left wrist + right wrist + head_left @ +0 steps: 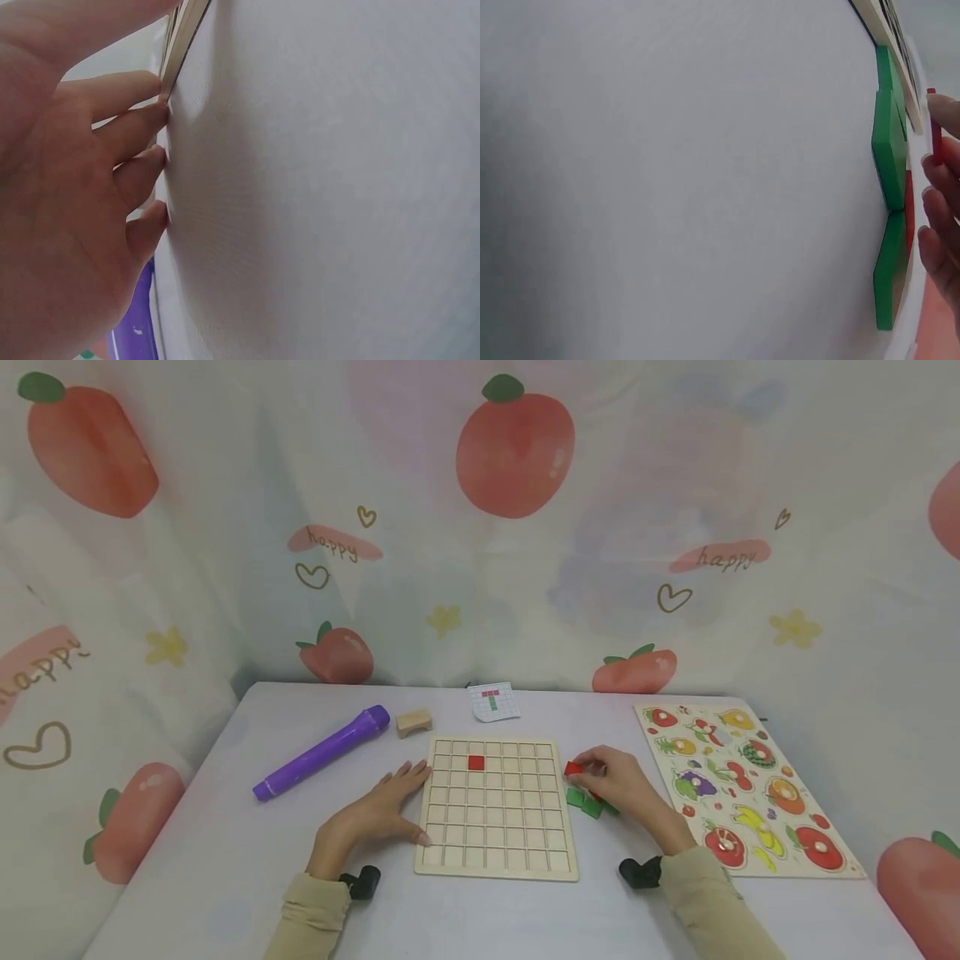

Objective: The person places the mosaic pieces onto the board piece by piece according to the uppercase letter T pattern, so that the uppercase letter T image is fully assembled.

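A wooden grid board (497, 865) lies at the middle of the table, with one red square tile (476, 763) set in its second row. My left hand (378, 810) rests along the board's left edge, fingers spread and fairly straight; the left wrist view shows its fingertips (156, 161) down at the table beside the board. Between thumb and fingers my right hand (617, 779) pinches another red square tile (936, 131), just off the board's right side. Below that hand lie several green tiles (889, 150) and a red tile (910, 214), partly hidden by it in the head view.
A small pattern card (495, 702) with a red and green T lies behind the board. To the left are a purple microphone-shaped stick (322, 753) and a wooden arch block (414, 723). A fruit puzzle board (738, 789) lies at the right, close to my right forearm.
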Available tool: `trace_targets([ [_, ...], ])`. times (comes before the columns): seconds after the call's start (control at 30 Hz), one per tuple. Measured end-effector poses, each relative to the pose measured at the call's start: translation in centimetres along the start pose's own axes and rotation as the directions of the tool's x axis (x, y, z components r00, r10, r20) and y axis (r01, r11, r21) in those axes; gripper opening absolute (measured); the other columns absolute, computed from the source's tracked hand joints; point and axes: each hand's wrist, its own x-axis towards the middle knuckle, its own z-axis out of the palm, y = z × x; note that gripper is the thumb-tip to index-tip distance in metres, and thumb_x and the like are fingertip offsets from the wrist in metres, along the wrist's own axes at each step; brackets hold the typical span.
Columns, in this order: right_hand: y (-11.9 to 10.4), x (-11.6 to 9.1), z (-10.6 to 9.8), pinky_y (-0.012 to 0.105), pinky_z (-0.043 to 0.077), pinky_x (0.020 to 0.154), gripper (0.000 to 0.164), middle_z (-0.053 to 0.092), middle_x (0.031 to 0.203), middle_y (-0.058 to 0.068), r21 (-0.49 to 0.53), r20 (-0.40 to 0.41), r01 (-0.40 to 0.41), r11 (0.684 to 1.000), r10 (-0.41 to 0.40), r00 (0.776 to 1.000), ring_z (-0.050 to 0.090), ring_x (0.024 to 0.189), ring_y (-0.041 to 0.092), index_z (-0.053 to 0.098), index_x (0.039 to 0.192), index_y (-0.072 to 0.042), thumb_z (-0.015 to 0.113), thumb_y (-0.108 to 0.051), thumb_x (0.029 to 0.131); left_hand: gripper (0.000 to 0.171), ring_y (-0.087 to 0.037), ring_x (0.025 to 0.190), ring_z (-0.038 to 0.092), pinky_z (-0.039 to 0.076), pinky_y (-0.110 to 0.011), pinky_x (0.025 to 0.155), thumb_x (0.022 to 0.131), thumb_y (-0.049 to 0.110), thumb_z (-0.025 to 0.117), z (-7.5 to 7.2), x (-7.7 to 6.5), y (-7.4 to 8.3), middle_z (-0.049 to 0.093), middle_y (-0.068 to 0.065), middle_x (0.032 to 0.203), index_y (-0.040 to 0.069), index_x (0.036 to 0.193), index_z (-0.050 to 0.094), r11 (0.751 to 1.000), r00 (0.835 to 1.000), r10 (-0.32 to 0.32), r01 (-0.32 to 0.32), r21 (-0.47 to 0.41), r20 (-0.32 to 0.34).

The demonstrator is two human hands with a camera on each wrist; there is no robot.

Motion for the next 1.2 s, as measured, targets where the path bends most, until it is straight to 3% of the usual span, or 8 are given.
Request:
trace_targets([
  [0.2,-0.7,0.8,0.7,0.025,0.050,0.069,0.031,0.069,0.096,0.005,0.032,-0.005,0.058,0.998,-0.058,0.998,0.057,0.085,0.018,0.073,0.113,-0.003,0.080,-0.022,0.090,0.111,-0.037,0.160,0.009,0.006,-0.054,0.132,0.074,0.031,0.091,0.0,0.1,-0.3,0.020,-0.013,0.172,0.004,0.162,0.029,1.000,1.000,0.029,-0.029,0.002,0.006],
  [0.53,-2.6,2.4,2.0,0.037,0.058,0.089,0.032,0.073,0.109,0.007,0.059,0.027,0.055,0.997,-0.057,0.998,0.065,0.096,0.020,0.074,0.114,-0.006,0.081,-0.025,0.090,0.111,-0.036,0.160,0.009,0.006,-0.054,0.132,0.074,0.033,0.091,0.0,0.3,-0.7,0.020,-0.011,0.172,0.005,0.162,0.030,0.999,0.999,0.046,-0.046,0.004,0.002],
  [0.8,-4.2,3.4,3.0,0.029,0.052,0.078,0.032,0.073,0.102,0.005,0.069,0.043,0.091,0.993,-0.094,0.995,0.059,0.089,0.019,0.075,0.113,-0.005,0.082,-0.024,0.088,0.111,-0.036,0.160,0.009,0.006,-0.054,0.132,0.074,0.032,0.091,0.0,0.1,-0.3,0.020,-0.012,0.172,0.004,0.162,0.029,0.999,0.999,0.047,-0.047,0.003,0.006],
  [1.2,-6.8,5.1,4.7,0.030,0.053,0.079,0.025,0.073,0.103,0.006,0.090,0.119,0.164,0.982,-0.174,0.978,0.061,0.087,0.017,0.076,0.109,-0.004,0.081,-0.018,0.088,0.111,-0.036,0.160,0.010,0.007,-0.053,0.132,0.074,0.032,0.092,-0.3,0.0,0.0,0.020,-0.012,0.172,0.004,0.161,0.030,1.000,1.000,0.029,-0.029,0.012,0.006],
])
